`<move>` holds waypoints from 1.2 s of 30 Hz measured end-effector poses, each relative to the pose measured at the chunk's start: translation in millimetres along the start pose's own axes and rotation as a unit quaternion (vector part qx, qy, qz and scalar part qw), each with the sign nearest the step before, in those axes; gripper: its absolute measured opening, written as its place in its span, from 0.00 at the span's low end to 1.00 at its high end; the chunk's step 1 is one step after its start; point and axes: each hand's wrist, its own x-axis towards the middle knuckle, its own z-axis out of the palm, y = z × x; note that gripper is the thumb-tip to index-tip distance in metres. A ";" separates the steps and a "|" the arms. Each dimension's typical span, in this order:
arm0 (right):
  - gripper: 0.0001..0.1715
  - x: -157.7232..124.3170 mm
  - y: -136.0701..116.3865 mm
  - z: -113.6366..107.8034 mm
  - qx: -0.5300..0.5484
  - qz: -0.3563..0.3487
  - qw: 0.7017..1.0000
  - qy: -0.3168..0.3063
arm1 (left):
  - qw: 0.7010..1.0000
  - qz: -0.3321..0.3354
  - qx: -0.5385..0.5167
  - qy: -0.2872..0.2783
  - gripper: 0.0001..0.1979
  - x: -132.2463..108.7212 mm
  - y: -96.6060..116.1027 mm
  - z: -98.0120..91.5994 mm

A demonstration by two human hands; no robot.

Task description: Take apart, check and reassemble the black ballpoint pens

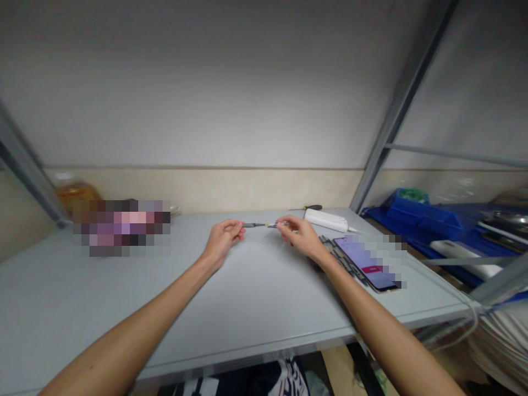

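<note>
The grey table (256,308) fills most of my view, set against a plain pale wall and framed by slanting metal uprights (396,110) on either side. Off its right edge sit blue bins (424,217), their contents too blurred for me to name. At the far left, by the wall, stands an amber bottle (76,192).

On the table's right side lies a phone (367,264), face up with its screen lit, on top of what looks like a dark frame or a second panel (I can't tell which). Behind it, near the wall, lies a long white device (325,220), and just beyond that a small screwdriver (311,207) with a dark handle.

Both arms reach out over the middle of the table. The left hand (223,239) has its fingers drawn together in a pinch on the near-left end of a slim tool (258,225); the right hand (301,235) pinches the other end in the same way. The tool hangs level between them, just above the tabletop and well behind its front edge, touching nothing else.

My reading is that the work sits at the tool itself, with its two ends being handled against each other, rather than at the phone. Any further move calls, I judge, for a firm left pinch while the right fingertips do the fine work, since the piece is thin and easily dropped.
</note>
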 end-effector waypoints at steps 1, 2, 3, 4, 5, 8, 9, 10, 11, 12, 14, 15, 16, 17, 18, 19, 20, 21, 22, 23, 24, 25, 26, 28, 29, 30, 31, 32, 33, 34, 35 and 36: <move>0.20 -0.3 -0.1 -0.4 -0.007 -0.025 1.000 0.008 | 1.000 -0.010 -0.007 0.002 0.17 0.3 -0.1 0.1; 0.22 -0.6 -0.2 -0.7 -0.015 -0.045 0.999 0.011 | 1.000 -0.018 -0.013 0.006 0.16 0.3 0.0 0.3; 0.21 -0.9 -0.3 -0.8 -0.024 -0.059 0.998 0.009 | 0.999 -0.025 -0.017 0.009 0.16 0.0 0.1 0.6; 0.18 -1.3 -0.4 -0.7 -0.034 -0.066 0.997 0.005 | 0.999 -0.032 -0.019 0.011 0.15 -0.4 0.2 0.9; 0.14 -1.6 -0.2 -0.4 -0.043 -0.067 0.997 0.003 | 0.999 -0.038 -0.017 0.012 0.15 -0.9 0.3 1.1; 0.13 -1.8 1.2 1.3 -0.032 -0.036 0.999 -0.004 | 0.999 -0.042 0.005 0.000 0.16 -1.9 -0.8 0.8; 0.14 -1.7 1.9 1.7 -0.014 -0.020 1.000 -0.011 | 0.999 -0.033 0.014 -0.006 0.17 -1.8 -1.7 0.3; 0.15 -1.4 2.5 1.8 0.008 -0.004 1.000 -0.019 | 1.000 -0.018 0.021 -0.012 0.17 -1.5 -2.7 -0.2; 0.16 -1.1 2.9 1.7 0.030 0.009 0.999 -0.028 | 0.999 0.001 0.029 -0.018 0.18 -1.0 -3.7 -0.8; 0.16 -0.8 2.9 1.3 0.050 0.022 0.998 -0.036 | 0.999 0.021 0.036 -0.021 0.18 -0.6 -4.6 -1.2; 0.17 -0.6 1.9 0.0 0.081 0.043 0.994 -0.050 | 0.997 0.057 0.053 -0.021 0.17 -0.3 -5.4 -1.6; 0.17 -0.6 0.9 -0.7 0.096 0.054 0.992 -0.057 | 0.996 0.069 0.061 -0.021 0.17 -0.6 -5.3 -1.4; 0.17 -0.7 -0.3 -1.2 0.110 0.065 0.990 -0.062 | 0.995 0.077 0.067 -0.020 0.17 -1.2 -4.8 -1.0; 0.17 -0.9 -1.6 -1.6 0.123 0.076 0.987 -0.065 | 0.994 0.082 0.070 -0.018 0.17 -2.0 -4.2 -0.5; 0.16 -1.1 -2.8 -1.8 0.136 0.086 0.985 -0.066 | 0.994 0.085 0.072 -0.016 0.17 -3.1 -3.3 0.2; 0.15 -1.3 -3.8 -1.8 0.148 0.096 0.982 -0.067 | 0.993 0.087 0.073 -0.013 0.17 -4.2 -2.5 0.9; 0.14 -1.4 -4.5 -1.6 0.159 0.106 0.979 -0.067 | 0.993 0.088 0.075 -0.010 0.16 -5.3 -1.8 1.6; 0.13 -1.4 -5.0 -1.4 0.170 0.115 0.977 -0.066 | 0.993 0.089 0.079 -0.007 0.16 -6.3 -1.3 2.2; 0.12 -1.3 -5.2 -1.3 0.180 0.125 0.973 -0.066 | 0.992 0.090 0.085 -0.005 0.16 -7.1 -1.1 2.9; 0.11 -1.2 -5.1 -1.3 0.193 0.136 0.970 -0.067 | 0.992 0.090 0.090 -0.005 0.15 -7.7 -1.2 3.5; 0.11 -1.0 -4.8 -1.5 0.206 0.149 0.965 -0.068 | 0.991 0.090 0.094 -0.006 0.15 -8.0 -1.6 4.1; 0.11 -0.7 -4.2 -1.9 0.220 0.162 0.959 -0.070 | 0.991 0.091 0.098 -0.007 0.15 -8.1 -2.3 4.7; 0.11 -0.4 -3.6 -2.5 0.234 0.174 0.954 -0.073 | 0.991 0.091 0.102 -0.008 0.14 -8.0 -3.3 5.2; 0.11 0.2 -2.4 -3.9 0.259 0.196 0.942 -0.079 | 0.990 0.093 0.110 -0.009 0.14 -7.4 -5.7 6.2; 0.11 0.5 -2.0 -4.5 0.268 0.205 0.938 -0.080 | 0.989 0.095 0.115 -0.009 0.14 -6.9 -6.8 6.6; 0.11 0.9 -1.8 -5.0 0.276 0.213 0.934 -0.078 | 0.988 0.097 0.120 -0.012 0.14 -6.6 -7.9 6.9; 0.11 1.4 -1.7 -5.3 0.283 0.220 0.931 -0.073 | 0.987 0.101 0.126 -0.014 0.14 -6.5 -8.9 7.3; 0.11 1.9 -1.7 -5.4 0.291 0.226 0.927 -0.064 | 0.986 0.105 0.131 -0.018 0.14 -6.8 -9.7 7.9; 0.12 2.5 -1.7 -5.4 0.301 0.228 0.925 -0.050 | 0.984 0.107 0.136 -0.026 0.14 -7.6 -10.3 8.7; 0.13 3.3 -1.6 -5.3 0.315 0.225 0.922 -0.032 | 0.983 0.107 0.142 -0.039 0.14 -9.1 -10.7 9.8; 0.13 4.1 -1.4 -5.1 0.331 0.217 0.918 -0.011 | 0.982 0.102 0.148 -0.059 0.14 -11.3 -11.0 11.2; 0.14 5.1 -1.0 -4.9 0.349 0.206 0.914 0.013 | 0.980 0.094 0.156 -0.085 0.14 -14.2 -11.2 12.9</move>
